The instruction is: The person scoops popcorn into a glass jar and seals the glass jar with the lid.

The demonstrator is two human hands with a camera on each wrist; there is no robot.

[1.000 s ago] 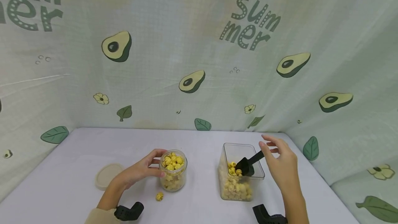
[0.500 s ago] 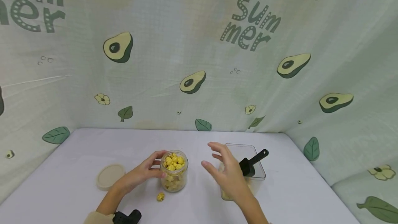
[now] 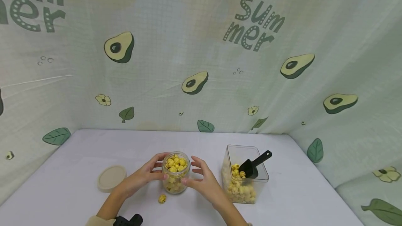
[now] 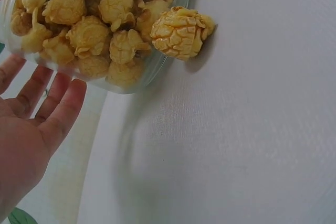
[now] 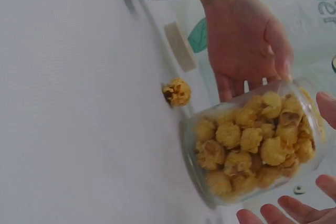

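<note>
A clear glass jar [image 3: 176, 174] full of yellow popcorn stands upright on the white table. My left hand [image 3: 147, 171] grips its left side, thumb in front and fingers round the back. On the right side my right hand [image 3: 204, 180] has come up close, fingers spread and thumb near the glass. The right wrist view shows a gap between its fingertips [image 5: 289, 208] and the jar. One loose popcorn piece [image 3: 162, 198] lies on the table by the jar's base.
A square clear container [image 3: 243, 146] partly filled with popcorn stands to the right. A black scoop [image 3: 250, 167] rests in it, handle leaning out over the right rim. A round beige lid [image 3: 112, 178] lies flat at left. A patterned cloth [image 3: 150, 62] hangs behind the table.
My right hand has let go of the scoop's handle and moved left across the container to the jar's right side. The left hand has stayed on the jar.
</note>
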